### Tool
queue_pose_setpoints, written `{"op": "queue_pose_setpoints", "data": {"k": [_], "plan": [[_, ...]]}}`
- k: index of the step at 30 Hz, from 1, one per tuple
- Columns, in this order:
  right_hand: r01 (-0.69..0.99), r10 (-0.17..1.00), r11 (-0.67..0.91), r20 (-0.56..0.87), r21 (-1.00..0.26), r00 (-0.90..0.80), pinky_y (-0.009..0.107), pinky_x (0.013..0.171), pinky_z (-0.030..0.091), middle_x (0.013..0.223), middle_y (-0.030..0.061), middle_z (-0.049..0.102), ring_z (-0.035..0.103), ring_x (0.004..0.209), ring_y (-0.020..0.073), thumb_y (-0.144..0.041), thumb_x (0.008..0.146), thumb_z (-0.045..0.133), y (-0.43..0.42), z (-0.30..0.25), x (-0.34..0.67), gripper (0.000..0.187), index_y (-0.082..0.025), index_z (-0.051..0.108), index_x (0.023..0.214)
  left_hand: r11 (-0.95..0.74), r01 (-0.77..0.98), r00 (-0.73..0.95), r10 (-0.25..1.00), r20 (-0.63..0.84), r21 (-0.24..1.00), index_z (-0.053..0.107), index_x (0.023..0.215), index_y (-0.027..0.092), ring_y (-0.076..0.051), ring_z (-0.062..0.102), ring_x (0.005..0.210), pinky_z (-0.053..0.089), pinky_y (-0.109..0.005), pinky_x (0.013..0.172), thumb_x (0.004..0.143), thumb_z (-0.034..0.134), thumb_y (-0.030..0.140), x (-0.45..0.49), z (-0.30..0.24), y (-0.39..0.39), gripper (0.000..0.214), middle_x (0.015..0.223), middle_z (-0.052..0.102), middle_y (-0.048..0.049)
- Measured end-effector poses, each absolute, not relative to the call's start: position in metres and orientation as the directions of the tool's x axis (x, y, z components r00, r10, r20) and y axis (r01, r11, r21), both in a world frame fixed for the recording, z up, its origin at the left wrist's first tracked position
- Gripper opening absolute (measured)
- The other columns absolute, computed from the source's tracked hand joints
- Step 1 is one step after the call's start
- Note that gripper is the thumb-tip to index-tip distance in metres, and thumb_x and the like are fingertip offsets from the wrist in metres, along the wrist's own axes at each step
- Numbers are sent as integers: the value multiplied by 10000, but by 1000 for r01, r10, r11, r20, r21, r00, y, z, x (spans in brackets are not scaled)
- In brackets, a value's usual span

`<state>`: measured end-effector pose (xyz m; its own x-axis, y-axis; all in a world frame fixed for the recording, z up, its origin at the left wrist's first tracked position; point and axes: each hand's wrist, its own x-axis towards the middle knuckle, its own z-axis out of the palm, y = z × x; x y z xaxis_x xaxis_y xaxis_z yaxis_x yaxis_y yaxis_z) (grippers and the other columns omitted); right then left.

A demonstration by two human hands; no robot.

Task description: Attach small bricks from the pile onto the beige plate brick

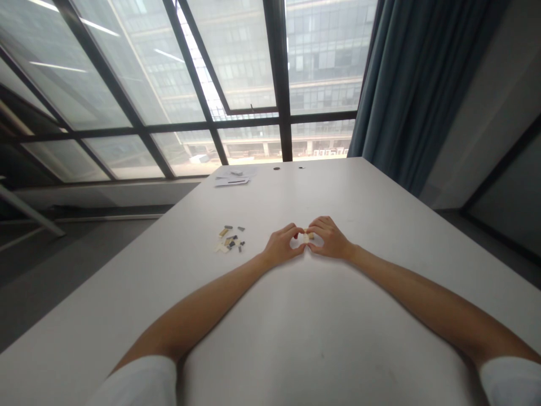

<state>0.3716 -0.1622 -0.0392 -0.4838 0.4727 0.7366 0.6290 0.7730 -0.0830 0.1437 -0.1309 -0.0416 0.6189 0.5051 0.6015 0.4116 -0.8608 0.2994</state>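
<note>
Both my hands meet at the middle of the white table. My left hand and my right hand are each pinched on a small cream and tan piece held between their fingertips, just above the tabletop. The piece is mostly hidden by my fingers. To the left of my left hand lies a small heap of several loose little pieces, tan, cream and dark grey.
Some white sheets of paper lie at the table's far edge, with two small dark dots beside them. Large windows stand behind the table, and a dark blue curtain hangs at the right.
</note>
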Motion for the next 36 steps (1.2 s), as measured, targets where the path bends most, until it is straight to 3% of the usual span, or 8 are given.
{"op": "queue_pose_setpoints", "data": {"k": [36], "plan": [[615, 468, 783, 737, -90, -488, 428, 903, 431, 967, 73, 672, 586, 975, 253, -240, 814, 709, -163, -38, 373, 212, -216, 642, 1013, -851, 416, 627, 523, 577, 319, 639, 1115, 234, -131, 595, 782, 473, -251, 729, 884, 668, 378, 144, -41, -132, 273, 891, 606, -1]]}}
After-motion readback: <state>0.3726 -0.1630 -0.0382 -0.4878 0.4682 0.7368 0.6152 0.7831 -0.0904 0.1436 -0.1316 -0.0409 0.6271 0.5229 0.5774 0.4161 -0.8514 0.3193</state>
